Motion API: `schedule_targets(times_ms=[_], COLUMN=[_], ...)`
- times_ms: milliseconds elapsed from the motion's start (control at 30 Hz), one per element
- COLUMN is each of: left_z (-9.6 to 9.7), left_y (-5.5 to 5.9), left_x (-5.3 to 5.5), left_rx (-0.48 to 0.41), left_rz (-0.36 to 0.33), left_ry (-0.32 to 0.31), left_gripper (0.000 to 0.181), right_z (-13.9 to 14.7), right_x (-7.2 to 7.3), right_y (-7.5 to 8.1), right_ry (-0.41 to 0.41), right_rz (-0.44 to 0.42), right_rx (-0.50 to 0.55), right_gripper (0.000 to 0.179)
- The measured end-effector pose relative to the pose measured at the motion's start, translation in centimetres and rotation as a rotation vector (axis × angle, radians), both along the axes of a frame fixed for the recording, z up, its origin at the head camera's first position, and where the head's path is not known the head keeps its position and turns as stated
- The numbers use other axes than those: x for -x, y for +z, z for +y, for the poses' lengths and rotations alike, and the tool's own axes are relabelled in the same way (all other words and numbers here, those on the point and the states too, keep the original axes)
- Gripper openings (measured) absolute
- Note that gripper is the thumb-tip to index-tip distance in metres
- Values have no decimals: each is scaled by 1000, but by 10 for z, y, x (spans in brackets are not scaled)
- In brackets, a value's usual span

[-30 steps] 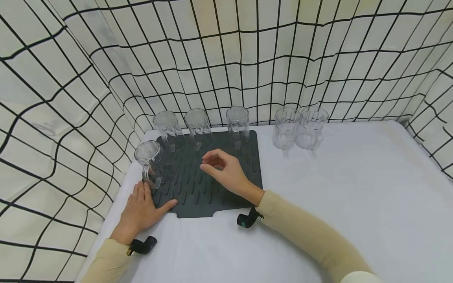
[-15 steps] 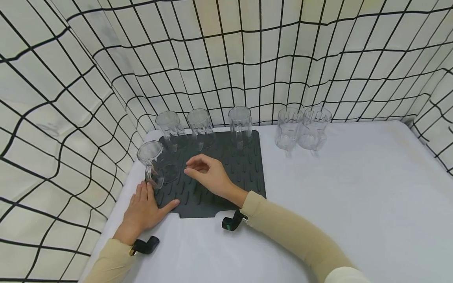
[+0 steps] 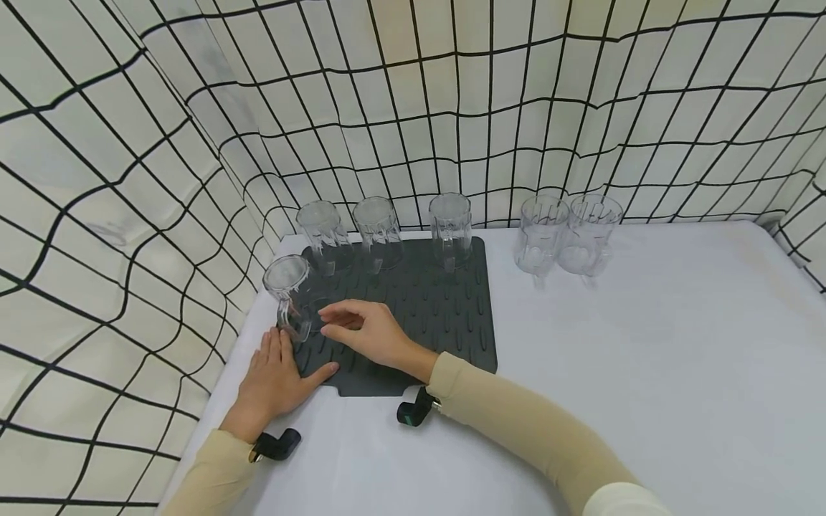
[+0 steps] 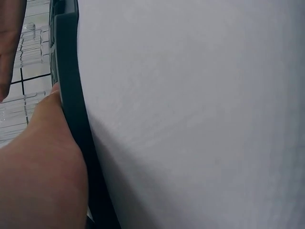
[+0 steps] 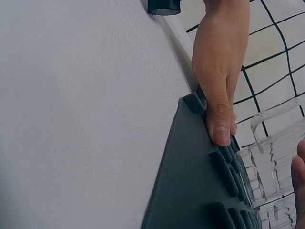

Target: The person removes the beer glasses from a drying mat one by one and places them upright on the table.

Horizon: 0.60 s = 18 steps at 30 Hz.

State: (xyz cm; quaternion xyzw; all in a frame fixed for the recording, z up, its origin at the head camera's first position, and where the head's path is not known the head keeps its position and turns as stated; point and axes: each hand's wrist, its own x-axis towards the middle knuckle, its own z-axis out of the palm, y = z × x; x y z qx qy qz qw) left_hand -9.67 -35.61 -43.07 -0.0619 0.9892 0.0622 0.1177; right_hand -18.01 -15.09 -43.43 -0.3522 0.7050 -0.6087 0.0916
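Note:
My left hand (image 3: 274, 383) lies at the front left corner of a dark ribbed drying mat (image 3: 445, 312). Its fingers are stretched out, and in the right wrist view the left thumb (image 5: 221, 129) rests on the mat. Above the mat's left part hovers my right hand (image 3: 371, 333), fingers and thumb bent in a loose C with nothing between them. Just left of its fingertips stands a clear glass mug (image 3: 287, 276), its handle turned to the front; a small gap seems to part them. The left wrist view shows the mat's edge (image 4: 71, 95) beside the left hand (image 4: 43, 176).
Along the mat's back edge stand more glass mugs: one at the left (image 3: 323, 226), one beside it (image 3: 377, 226), one further right (image 3: 450, 222). Two others (image 3: 540, 233) stand close together on the white cloth (image 3: 677, 344). Black netting (image 3: 490, 107) rises behind and at the left.
My right hand has moved left and slightly toward me, across the mat to the front left mug. The left hand stays at the mat corner. The whole view has shifted a little.

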Motion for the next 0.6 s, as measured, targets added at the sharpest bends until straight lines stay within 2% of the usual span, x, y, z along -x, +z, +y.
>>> schedule_targets(times_ms=[233, 600], left_z=[0, -2], left_y=[-1, -4], left_x=[0, 0], left_rx=[5, 6], left_rz=[-1, 5], left_ry=[0, -9], left_gripper=[131, 131], right_z=[-11, -22], right_x=[-2, -8], right_y=[-3, -6], right_ry=[16, 47], right_rz=[29, -6], right_rx=[-26, -33], right_gripper=[36, 38])
